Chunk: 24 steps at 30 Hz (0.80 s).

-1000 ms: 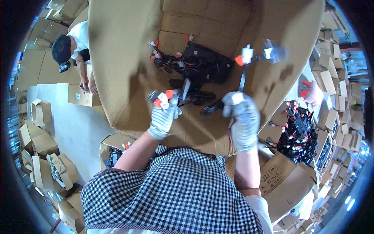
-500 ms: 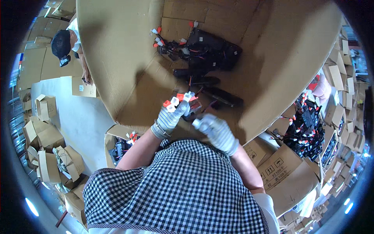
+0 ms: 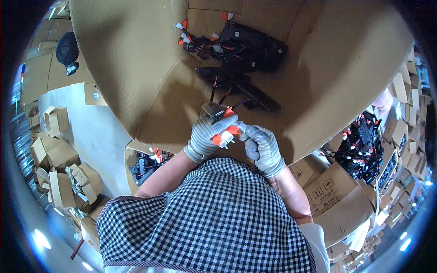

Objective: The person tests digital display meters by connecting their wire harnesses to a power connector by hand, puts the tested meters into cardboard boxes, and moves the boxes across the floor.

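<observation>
Grey-white-gloved right hand (image 3: 264, 148) now meets striped-gloved left hand (image 3: 205, 136); right fingers appear to pinch pale plastic connector (image 3: 241, 126). Left fingers close round red-and-white plastic connectors (image 3: 232, 130), over large brown cardboard box (image 3: 157, 116). Handling now 2-handed.

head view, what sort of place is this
Probably a warehouse or parts-sorting workshop: cardboard boxes crowd both sides, black wired parts lie in a large carton ahead, and a heap of similar parts sits at the right.

Left fingers (image 3: 226, 122) holding connectors (image 3: 224, 138), right fingers (image 3: 257, 133) pinching one, black parts (image 3: 250, 48) in carton (image 3: 123, 59)
</observation>
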Each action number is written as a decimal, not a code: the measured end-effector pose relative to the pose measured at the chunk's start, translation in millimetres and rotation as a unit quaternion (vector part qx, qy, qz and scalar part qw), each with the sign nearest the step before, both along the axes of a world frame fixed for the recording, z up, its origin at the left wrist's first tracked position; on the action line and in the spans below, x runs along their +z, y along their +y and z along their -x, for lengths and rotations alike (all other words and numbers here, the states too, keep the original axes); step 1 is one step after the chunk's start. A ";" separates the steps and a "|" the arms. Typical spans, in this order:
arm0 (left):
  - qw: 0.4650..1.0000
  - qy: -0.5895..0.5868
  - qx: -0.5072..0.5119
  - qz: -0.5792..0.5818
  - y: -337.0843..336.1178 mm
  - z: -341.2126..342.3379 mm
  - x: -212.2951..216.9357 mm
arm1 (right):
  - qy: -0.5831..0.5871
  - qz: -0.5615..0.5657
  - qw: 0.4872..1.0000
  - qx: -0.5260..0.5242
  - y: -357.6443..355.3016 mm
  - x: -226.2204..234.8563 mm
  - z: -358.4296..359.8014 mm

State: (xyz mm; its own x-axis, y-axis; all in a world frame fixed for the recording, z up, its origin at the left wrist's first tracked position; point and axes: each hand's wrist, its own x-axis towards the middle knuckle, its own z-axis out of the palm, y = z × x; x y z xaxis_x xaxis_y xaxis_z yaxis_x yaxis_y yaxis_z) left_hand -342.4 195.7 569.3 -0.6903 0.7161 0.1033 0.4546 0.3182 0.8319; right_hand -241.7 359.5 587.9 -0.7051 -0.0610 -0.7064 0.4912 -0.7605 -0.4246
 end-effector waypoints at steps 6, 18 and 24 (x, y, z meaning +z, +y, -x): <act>0.999 0.050 -0.002 -0.016 1.1 2.0 -3.2 | -0.006 0.061 0.994 -0.094 -17.0 -7.4 -5.4; 0.969 -0.120 -0.181 0.117 -18.3 2.3 -17.4 | 0.066 -0.104 0.981 0.153 -2.0 -37.5 -17.9; 0.965 -0.137 -0.185 0.125 -15.1 1.3 -16.2 | 0.105 -0.218 0.948 0.206 1.0 -37.5 -18.1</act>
State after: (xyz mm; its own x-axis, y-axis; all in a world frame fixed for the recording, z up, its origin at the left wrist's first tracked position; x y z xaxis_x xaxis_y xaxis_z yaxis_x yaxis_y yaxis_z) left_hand -343.7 180.6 553.1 -0.3599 0.8978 -0.2537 0.3497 0.3819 0.8555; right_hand -223.6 360.5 550.4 -0.8130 -0.0969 -0.5742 0.5781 -0.2528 -0.7758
